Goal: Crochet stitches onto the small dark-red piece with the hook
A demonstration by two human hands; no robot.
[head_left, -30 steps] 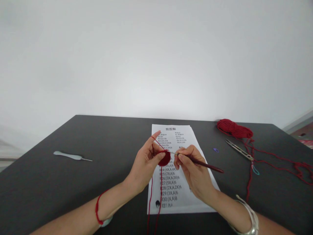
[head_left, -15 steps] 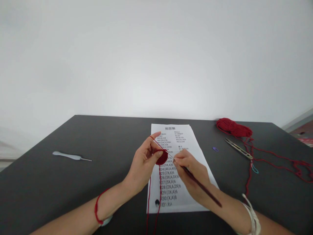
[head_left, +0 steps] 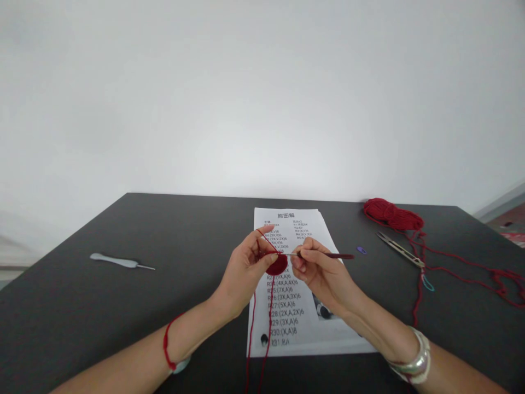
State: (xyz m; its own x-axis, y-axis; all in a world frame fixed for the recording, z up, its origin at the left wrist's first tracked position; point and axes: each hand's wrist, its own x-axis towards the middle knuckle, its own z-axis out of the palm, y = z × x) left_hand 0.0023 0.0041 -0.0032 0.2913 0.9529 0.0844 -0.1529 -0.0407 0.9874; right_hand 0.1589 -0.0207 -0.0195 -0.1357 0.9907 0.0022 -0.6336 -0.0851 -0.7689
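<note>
Between the thumb and fingers of my left hand [head_left: 245, 268] is a small round red crochet piece [head_left: 277, 264]. Red yarn [head_left: 272, 306] runs over the raised index finger, and two strands hang down past the paper. My right hand [head_left: 322, 271] grips a crochet hook [head_left: 338, 255] with a dark red handle, held nearly level. Its metal shaft points left and its tip meets the top edge of the crochet piece; the exact stitch is too small to make out. Both hands are above a printed pattern sheet [head_left: 303, 339].
A second crochet hook [head_left: 115, 261] with a pale handle lies at the left of the dark table [head_left: 184, 230]. To the right are a red yarn skein [head_left: 391, 214], a purple stitch marker [head_left: 361, 250], thread snips [head_left: 400, 249] with a teal loop, and loose red yarn [head_left: 500, 282].
My right hand has turned the hook from a steep slant to nearly level, its tip now at the piece's edge. My left hand and the crochet piece have shifted slightly right.
</note>
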